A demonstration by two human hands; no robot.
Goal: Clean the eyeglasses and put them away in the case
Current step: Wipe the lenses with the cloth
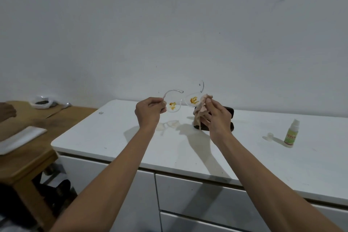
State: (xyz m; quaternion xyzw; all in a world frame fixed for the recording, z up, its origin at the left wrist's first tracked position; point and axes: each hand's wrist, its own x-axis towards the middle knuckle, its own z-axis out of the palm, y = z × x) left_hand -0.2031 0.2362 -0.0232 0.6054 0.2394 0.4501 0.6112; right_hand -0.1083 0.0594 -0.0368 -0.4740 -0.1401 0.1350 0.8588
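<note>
The clear-framed eyeglasses [181, 100], both lenses smeared orange, hang above the desk [113, 137]. The left hand [148, 112] pinches their nine-o'clock end; the right hand [216, 114] grips a cloth [202, 108] touching the three-o'clock lens. Wiping is just starting; next comes firm rubbing.

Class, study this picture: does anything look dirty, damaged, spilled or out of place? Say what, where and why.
Both lenses of the clear eyeglasses, held up by the left hand, carry orange-brown smears. The right hand holds a cloth at one lens. The spray bottle stands uncapped, its cap lying beside it.
</note>
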